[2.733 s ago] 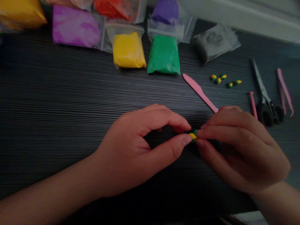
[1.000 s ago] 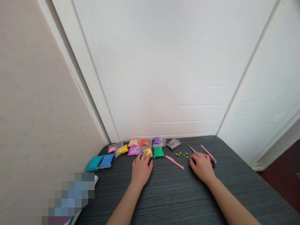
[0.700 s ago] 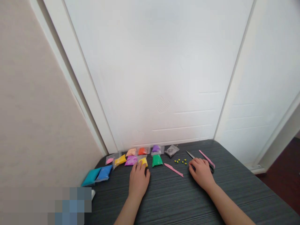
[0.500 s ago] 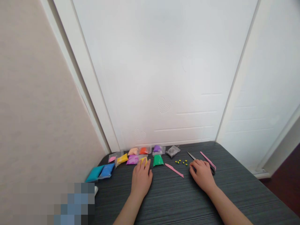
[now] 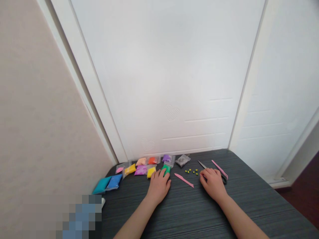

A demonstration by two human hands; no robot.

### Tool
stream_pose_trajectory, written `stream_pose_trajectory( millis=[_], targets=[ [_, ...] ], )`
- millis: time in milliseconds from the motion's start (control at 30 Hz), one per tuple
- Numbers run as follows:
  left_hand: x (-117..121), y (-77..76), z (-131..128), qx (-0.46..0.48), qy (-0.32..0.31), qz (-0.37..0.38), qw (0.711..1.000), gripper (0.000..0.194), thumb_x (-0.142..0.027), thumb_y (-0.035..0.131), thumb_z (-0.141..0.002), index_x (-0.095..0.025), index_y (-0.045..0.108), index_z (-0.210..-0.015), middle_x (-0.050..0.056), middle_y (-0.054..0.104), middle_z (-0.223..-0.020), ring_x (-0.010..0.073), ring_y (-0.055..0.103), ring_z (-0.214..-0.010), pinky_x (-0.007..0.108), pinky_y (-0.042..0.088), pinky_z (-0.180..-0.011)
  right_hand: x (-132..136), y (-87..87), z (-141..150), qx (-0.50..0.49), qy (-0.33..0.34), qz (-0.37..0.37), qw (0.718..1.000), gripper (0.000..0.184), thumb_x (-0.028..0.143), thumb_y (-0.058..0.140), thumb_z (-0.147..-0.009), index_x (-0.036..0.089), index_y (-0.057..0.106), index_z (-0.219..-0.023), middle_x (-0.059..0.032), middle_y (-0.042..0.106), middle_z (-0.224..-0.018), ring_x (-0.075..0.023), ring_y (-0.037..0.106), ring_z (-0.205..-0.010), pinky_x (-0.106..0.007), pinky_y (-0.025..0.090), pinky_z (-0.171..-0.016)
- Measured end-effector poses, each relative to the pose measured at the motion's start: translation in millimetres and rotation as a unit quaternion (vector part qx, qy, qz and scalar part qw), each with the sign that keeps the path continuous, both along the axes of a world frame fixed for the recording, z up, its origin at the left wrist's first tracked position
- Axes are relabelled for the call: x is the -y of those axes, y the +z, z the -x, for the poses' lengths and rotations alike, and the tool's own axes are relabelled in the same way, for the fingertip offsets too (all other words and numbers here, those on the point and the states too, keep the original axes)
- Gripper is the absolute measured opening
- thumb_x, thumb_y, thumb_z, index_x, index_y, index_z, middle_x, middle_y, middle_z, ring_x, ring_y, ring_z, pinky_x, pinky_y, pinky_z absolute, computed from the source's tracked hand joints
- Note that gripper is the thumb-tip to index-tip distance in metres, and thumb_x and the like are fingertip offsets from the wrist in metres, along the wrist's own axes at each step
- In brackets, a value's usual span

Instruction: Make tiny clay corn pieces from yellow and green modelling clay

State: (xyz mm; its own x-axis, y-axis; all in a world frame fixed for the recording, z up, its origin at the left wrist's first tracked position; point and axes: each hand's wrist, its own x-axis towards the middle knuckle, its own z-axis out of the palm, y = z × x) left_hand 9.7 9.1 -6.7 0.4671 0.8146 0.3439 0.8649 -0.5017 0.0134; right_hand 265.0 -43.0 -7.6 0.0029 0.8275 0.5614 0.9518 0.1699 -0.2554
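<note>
My left hand (image 5: 159, 187) lies with fingers spread, its fingertips on the bag of green clay (image 5: 165, 169). Close beside those fingers sits the bag of yellow clay (image 5: 151, 172). My right hand (image 5: 213, 184) rests palm down, fingers loosely bent and slightly apart, partly covering the scissors (image 5: 224, 179). A pink plastic knife (image 5: 183, 180) lies between the hands. Beyond it are several small yellow-and-green clay pieces (image 5: 190, 170). Past the right hand lie pink tweezers (image 5: 219, 168). What lies beneath the right palm is hidden.
Along the back of the dark table (image 5: 184, 215) are more clay bags: purple (image 5: 167, 158), grey (image 5: 183, 161), red (image 5: 152, 160), magenta (image 5: 141, 170), orange-yellow (image 5: 130, 170) and blue (image 5: 114, 182). A white panelled wall (image 5: 171, 79) stands behind; a beige wall (image 5: 50, 116) borders the left.
At first both hands pinched a small yellow-and-green clay piece; they have since parted. The view has tilted up. My left hand has shifted right from the yellow bag to the green one.
</note>
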Motion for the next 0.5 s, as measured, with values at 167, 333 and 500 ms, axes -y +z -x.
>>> stream_pose_trajectory(
  millis=[167, 333, 500],
  targets=[
    [9.4, 2.0, 4.3, -0.004, 0.015, 0.014, 1.000, 0.026, -0.027, 0.037, -0.083, -0.022, 0.050, -0.105, 0.006, 0.046, -0.120, 0.0231, 0.037, -0.114, 0.040, 0.023, -0.098, -0.8, -0.7, -1.4, -0.024, 0.005, 0.003, 1.000, 0.017, 0.023, 0.042, -0.081, 0.021, 0.058, -0.076, -0.0014, 0.061, -0.080, -0.0161, 0.051, -0.080, -0.033, 0.026, -0.081],
    [-3.8, 5.6, -13.2, 0.002, 0.066, 0.016, 0.998, 0.024, -0.026, 0.038, -0.082, -0.017, 0.049, -0.101, 0.010, 0.050, -0.100, 0.0242, 0.046, -0.098, 0.040, 0.031, -0.088, -1.6, 0.4, -4.7, -0.027, 0.006, -0.001, 1.000, 0.017, 0.022, 0.042, -0.081, 0.021, 0.058, -0.076, -0.0017, 0.062, -0.080, -0.0157, 0.052, -0.079, -0.032, 0.027, -0.079],
    [-15.3, 13.0, -23.6, 0.026, 0.112, 0.032, 0.993, 0.025, -0.029, 0.045, -0.076, -0.015, 0.048, -0.097, 0.012, 0.049, -0.098, 0.0257, 0.048, -0.090, 0.038, 0.034, -0.078, -2.7, 1.6, -8.4, -0.019, 0.006, -0.012, 1.000, 0.017, 0.020, 0.041, -0.081, 0.020, 0.058, -0.075, -0.0020, 0.062, -0.079, -0.0157, 0.052, -0.079, -0.031, 0.028, -0.076]
  ],
)
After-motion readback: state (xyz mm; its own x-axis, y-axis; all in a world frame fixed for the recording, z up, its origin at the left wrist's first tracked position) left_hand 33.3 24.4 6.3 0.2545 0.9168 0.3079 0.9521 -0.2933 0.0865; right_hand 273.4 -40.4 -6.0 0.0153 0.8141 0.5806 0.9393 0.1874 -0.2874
